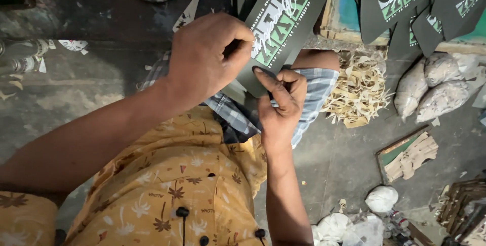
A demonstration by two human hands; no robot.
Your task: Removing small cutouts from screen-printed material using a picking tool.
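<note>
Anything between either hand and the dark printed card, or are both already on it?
Nothing visible in the way. The left hand pinches the dark printed card at its left edge; the right hand presses a thumb on its lower corner. Both touch it directly.

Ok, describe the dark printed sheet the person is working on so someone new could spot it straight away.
Start at the yellow patterned shirt at the bottom and follow both forearms up to the hands. The left hand and right hand grip one dark sheet with a green and white print. Similar printed sheets lie fanned out at top right, but this is the only one held.
</note>
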